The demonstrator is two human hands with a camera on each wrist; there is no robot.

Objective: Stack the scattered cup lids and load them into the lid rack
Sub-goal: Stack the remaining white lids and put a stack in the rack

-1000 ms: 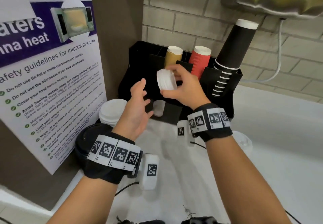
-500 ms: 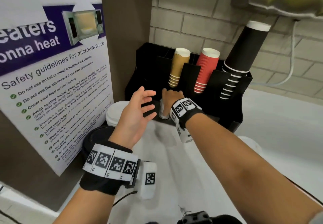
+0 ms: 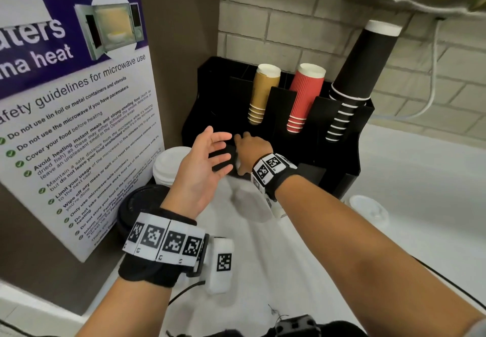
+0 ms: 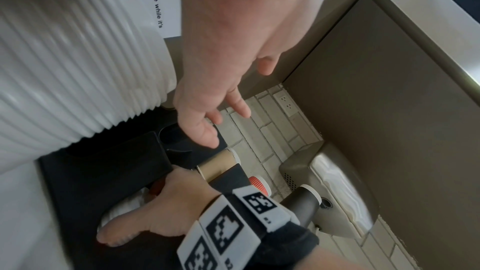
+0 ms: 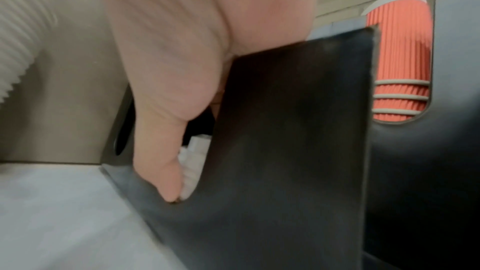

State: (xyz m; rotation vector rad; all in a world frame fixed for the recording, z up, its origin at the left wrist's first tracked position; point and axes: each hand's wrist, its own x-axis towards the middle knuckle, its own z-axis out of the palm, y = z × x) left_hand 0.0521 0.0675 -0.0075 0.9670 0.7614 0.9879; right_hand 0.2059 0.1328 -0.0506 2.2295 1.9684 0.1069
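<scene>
We look down at a white tabletop (image 3: pixel 407 192) in a corner, where a black lid rack (image 3: pixel 339 152) stands against a brick wall. Our right hand (image 3: pixel 249 152) reaches into a low front slot of the rack – the wrist view shows its thumb curled against a small stack of white lids (image 5: pixel 192 163), pressed between the thumb and the slot's black wall, with the other fingers hidden behind that wall. Our left hand (image 3: pixel 202 168) hovers just beside it, palm up and fingers spread, holding nothing.

The rack's upper slots hold three leaning stacks of paper cups – tan cups (image 3: pixel 263 91), red ribbed cups (image 3: pixel 302 97) and tall black cups (image 3: pixel 360 73). To the left of the rack a tall stack of white lids (image 3: pixel 168 165) stands on the tabletop, with a stack of black lids (image 3: pixel 139 205) just in front of it. One clear lid (image 3: pixel 368 207) lies alone to the right of our right arm. A microwave safety poster (image 3: pixel 73 113) fills the left wall.
</scene>
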